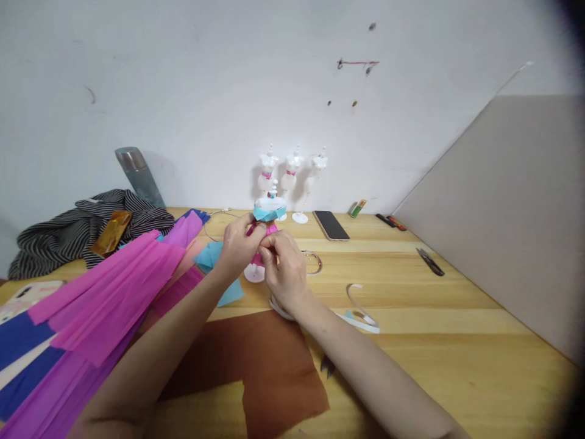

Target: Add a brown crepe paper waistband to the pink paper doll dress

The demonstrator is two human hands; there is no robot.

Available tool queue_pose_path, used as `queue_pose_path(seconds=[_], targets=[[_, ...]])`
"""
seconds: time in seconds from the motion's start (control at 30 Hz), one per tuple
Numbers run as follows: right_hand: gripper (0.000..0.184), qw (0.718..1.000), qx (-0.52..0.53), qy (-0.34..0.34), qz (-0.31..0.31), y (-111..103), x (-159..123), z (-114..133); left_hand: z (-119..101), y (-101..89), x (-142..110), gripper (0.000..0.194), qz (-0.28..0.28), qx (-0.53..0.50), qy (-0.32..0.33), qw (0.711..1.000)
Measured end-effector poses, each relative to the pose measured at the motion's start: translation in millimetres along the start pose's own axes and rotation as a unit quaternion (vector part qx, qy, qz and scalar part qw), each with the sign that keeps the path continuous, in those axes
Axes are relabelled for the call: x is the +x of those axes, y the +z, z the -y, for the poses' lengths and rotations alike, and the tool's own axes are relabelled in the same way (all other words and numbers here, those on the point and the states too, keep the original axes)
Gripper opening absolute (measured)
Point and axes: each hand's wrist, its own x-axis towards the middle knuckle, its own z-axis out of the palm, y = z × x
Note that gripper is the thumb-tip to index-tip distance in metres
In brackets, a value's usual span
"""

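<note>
A small white dress form (269,204) stands upright on a round base, with a strip of light blue crepe paper (269,211) around its chest. Pink crepe paper (257,255) wraps its waist and hangs below. My left hand (243,241) is closed on the pink paper at the left of the waist, its thumb and fingers pinched together. From the right, my right hand (286,265) pinches at the front of the same pink paper, close to my left fingertips. Both hands hide much of the waist and the lower part of the form.
Behind stand three white dress forms (292,163), two with pink ribbons. Crepe paper strips (114,292) and brown paper (283,366) lie left and front. A phone (331,225), snips (430,262), white tape (365,323), bottle (139,175) and striped cloth (50,235) lie around.
</note>
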Motion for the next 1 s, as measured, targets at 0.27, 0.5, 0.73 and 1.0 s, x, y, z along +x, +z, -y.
queue_pose_path(seconds=[0.27, 0.5, 0.73, 1.0], targets=[[0.017, 0.998, 0.029, 0.062, -0.01, 4.7, -7.4, 3.1, 0.8, 1.8, -1.0, 0.022, -0.002, -0.01, -0.009, 1.0], [0.015, 0.996, 0.046, 0.072, 0.005, 4.1, -7.3, 8.1, 5.6, -0.7, 2.9, 0.02, -0.011, -0.024, -0.007, 1.0], [0.007, 0.994, 0.058, 0.089, 0.025, -6.2, -0.5, 7.1, 0.9, -3.1, 2.7, 0.02, 0.004, -0.003, -0.001, 1.0], [0.015, 0.999, 0.048, -0.02, 0.01, -17.2, 7.4, 7.0, 1.6, -3.0, 3.4, 0.018, 0.018, -0.012, -0.001, 1.0]])
